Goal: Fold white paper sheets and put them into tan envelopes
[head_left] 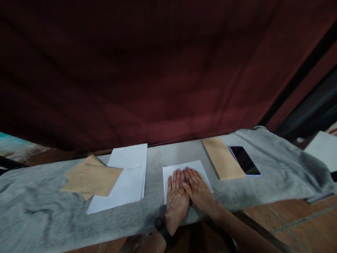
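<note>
A sheet of white paper, which looks folded, lies on the grey cloth in front of me. My left hand rests flat on it, palm down with the fingers stretched forward. Beside it, my right hand also presses flat on the paper, its thumb touching the left hand. Neither hand grips anything. Both palms hide the middle of the sheet. A dark band circles my left wrist.
On the left, several brown envelopes partly overlap a stack of white paper. To the right lie a stack of brown envelopes and a phone. Grey cloth covers the table; a dark red curtain hangs behind.
</note>
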Demonstrator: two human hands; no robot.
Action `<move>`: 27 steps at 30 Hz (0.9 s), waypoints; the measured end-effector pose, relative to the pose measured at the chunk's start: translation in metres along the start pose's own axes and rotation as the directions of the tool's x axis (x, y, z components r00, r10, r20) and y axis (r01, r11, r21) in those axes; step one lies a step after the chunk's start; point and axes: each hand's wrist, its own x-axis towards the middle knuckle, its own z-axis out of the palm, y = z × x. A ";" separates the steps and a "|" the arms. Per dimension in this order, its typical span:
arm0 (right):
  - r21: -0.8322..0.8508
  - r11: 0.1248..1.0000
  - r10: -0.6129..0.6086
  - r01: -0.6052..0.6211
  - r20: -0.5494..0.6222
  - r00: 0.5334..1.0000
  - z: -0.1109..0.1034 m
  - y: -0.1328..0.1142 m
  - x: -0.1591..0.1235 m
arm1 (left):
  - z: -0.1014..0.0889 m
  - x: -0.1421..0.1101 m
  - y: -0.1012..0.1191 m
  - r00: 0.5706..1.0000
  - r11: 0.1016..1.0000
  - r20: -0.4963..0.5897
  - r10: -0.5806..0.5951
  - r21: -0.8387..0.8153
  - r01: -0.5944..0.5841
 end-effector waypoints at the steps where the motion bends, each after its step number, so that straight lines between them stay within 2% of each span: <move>1: -0.026 1.000 -0.009 0.009 -0.009 1.000 0.002 0.001 -0.002 | 0.000 -0.001 -0.002 1.000 1.000 -0.006 0.007 0.000 -0.007; 5: -0.101 0.995 0.011 -0.018 -0.068 0.998 0.004 0.007 -0.007 | -0.003 -0.005 -0.009 0.999 1.000 -0.044 0.012 0.022 -0.011; 12: -0.269 0.960 0.026 -0.076 -0.186 0.982 0.004 0.020 -0.014 | -0.011 -0.010 -0.028 0.991 0.988 -0.119 -0.060 0.136 0.076; 19: -0.343 0.933 0.049 -0.107 -0.174 0.984 -0.002 0.030 -0.023 | -0.015 -0.012 -0.044 0.985 0.976 -0.133 -0.110 0.174 0.132; 23: -0.348 0.931 0.049 -0.110 -0.180 0.982 -0.003 0.029 -0.024 | -0.021 0.001 -0.039 0.986 0.977 -0.123 -0.112 0.169 0.132; 27: -0.345 0.931 0.060 -0.122 -0.185 0.981 -0.005 0.029 -0.022 | -0.020 0.016 -0.024 0.995 0.989 -0.091 -0.048 0.134 0.060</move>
